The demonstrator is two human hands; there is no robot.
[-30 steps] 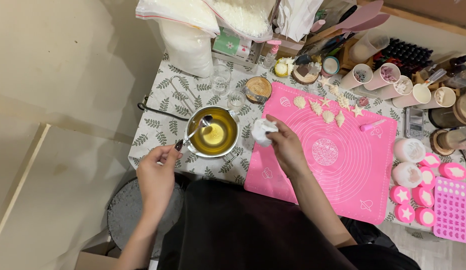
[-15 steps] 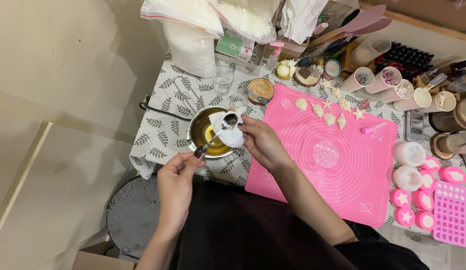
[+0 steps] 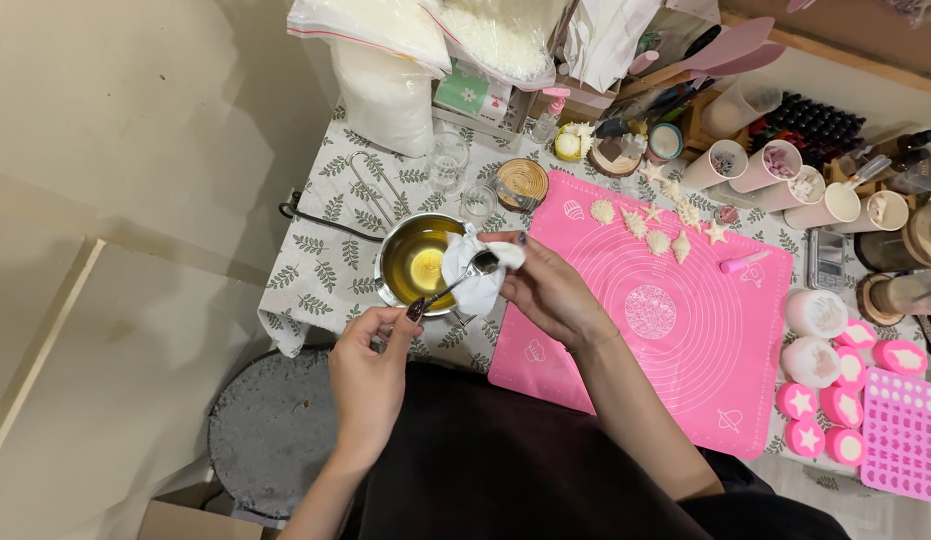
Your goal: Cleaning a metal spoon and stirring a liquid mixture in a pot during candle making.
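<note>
Pink silicone mat [image 3: 676, 320] spread wide on the leaf-print cloth, small shell and star casts [image 3: 658, 225] along its top edge. Beside it, metal pot [image 3: 418, 262] holding clear yellow liquid. Right hand [image 3: 551, 290] clutching a white tissue [image 3: 476, 275] against the spoon [image 3: 456, 282], pinched by left hand [image 3: 371, 375].

Metal spoon [image 3: 456, 283] against crumpled white tissue [image 3: 473, 272]

The near half of the pink mat [image 3: 676, 370] lies bare, open to a hand. Its far edge is lined with shell shapes [image 3: 658, 240], cups [image 3: 776, 170] crowd behind, and pink moulds [image 3: 836, 400] block the right.
</note>
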